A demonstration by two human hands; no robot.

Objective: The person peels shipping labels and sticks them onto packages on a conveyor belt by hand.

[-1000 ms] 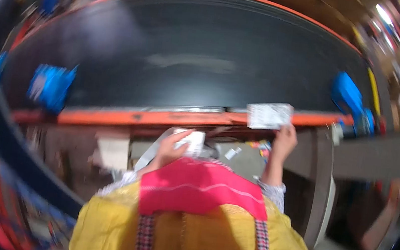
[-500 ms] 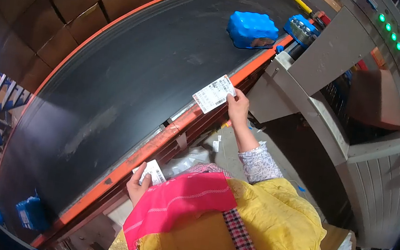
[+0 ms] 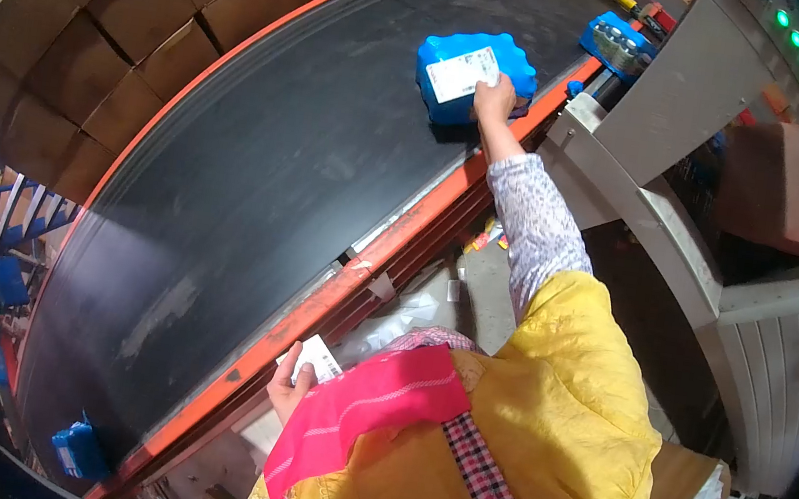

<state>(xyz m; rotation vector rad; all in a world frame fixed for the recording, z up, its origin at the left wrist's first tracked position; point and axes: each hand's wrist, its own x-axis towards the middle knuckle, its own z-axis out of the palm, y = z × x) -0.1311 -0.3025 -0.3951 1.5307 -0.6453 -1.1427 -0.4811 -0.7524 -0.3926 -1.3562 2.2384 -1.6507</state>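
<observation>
A white printed label point(image 3: 462, 73) is pinched by its right end in my right hand point(image 3: 496, 101). It lies over the top of a blue plastic-wrapped pack point(image 3: 517, 61) on the black conveyor belt point(image 3: 333, 140); whether it is stuck to the pack I cannot tell. Close to my body, my left hand point(image 3: 289, 386) grips more white labels point(image 3: 321, 358) near the belt's orange edge. How many labels are in that hand is hidden.
Another blue-wrapped pack point(image 3: 616, 46) with metallic tops showing comes out beside the grey machine point(image 3: 637, 129) at right. A labelled blue pack point(image 3: 80, 450) sits on the belt at lower left. Stacked cardboard boxes point(image 3: 119, 1) line the far side. The orange rail point(image 3: 311, 309) runs before me.
My right hand has carried its label forward onto the blue pack. That pack has shifted slightly left and nearer in view. My left hand keeps its labels at the near rail.
</observation>
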